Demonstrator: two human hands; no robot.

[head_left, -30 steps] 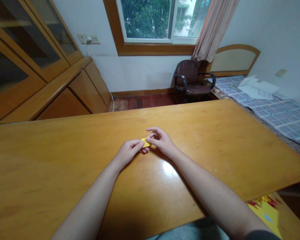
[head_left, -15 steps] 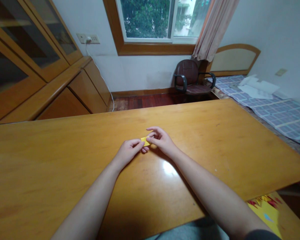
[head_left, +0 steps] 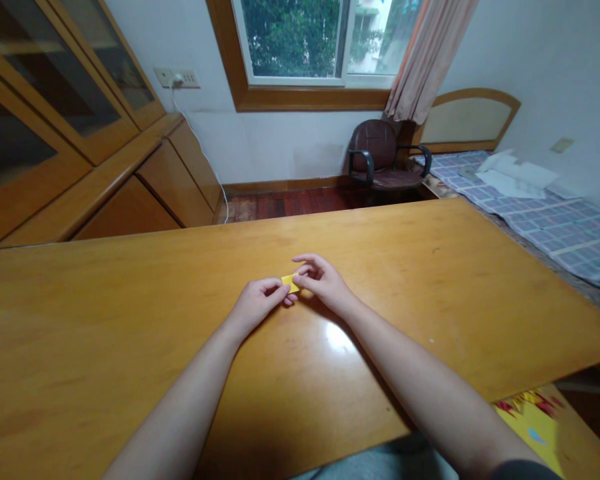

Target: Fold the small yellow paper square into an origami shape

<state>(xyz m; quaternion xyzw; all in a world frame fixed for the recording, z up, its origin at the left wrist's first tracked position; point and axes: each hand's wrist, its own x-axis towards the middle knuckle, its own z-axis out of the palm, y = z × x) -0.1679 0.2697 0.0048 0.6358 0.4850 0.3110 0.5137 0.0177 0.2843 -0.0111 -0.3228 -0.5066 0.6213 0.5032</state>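
Observation:
A small piece of yellow paper [head_left: 290, 283], which looks folded, is held just above the middle of the wooden table [head_left: 130, 320]. My left hand [head_left: 261, 299] pinches its left end between thumb and fingers. At the right end, my right hand [head_left: 324, 283] grips the paper with its thumb against a fingertip, another finger stretched out above. The fingers cover both ends of the paper, so only its middle shows.
At the lower right, yellow paper [head_left: 533, 433] and small red and yellow pieces lie on a lower surface beside the table. Beyond the far edge stands a dark red armchair [head_left: 375, 147]. A bed [head_left: 540, 213] is to the right, a wooden cabinet [head_left: 105, 167] to the left.

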